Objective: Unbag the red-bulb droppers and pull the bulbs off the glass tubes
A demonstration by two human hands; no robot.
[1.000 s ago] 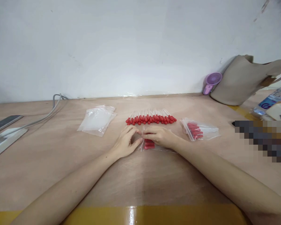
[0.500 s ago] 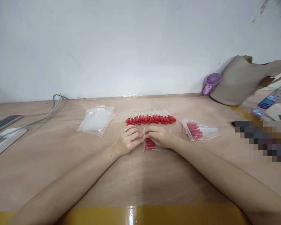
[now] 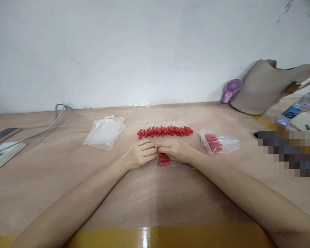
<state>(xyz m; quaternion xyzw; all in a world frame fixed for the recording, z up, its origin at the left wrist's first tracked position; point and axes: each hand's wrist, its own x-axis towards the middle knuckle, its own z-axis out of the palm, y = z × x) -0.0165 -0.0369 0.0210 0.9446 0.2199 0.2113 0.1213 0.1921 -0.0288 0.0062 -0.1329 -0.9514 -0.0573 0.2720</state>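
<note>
A small clear zip bag (image 3: 164,161) with several red-bulbed droppers inside lies flat in front of me, its opening facing left. My left hand (image 3: 141,154) is closed, pinching the bag's mouth edge near its upper corner. Right beside it, my right hand (image 3: 174,150) has its fingers pressed together on the same edge and covers much of the bag. Just beyond both hands runs a row of loose droppers (image 3: 165,131), red bulbs toward me and pale stems toward the wall. To the right rest filled zip bags (image 3: 228,143), overlapping. Flat zip bags (image 3: 103,133) are stacked on the left.
At far left are a phone (image 3: 4,135), a white power strip (image 3: 9,156) and a grey cable (image 3: 48,130). A purple hand fan (image 3: 233,86) leans by a beige bag (image 3: 259,90) at back right, near a plastic bottle (image 3: 302,105). A pixelated patch hides something on the right.
My left fingers have curled closer together and shifted slightly left along with the bag's edge. Both hands stay on the bag. The whole view has shifted a little.
</note>
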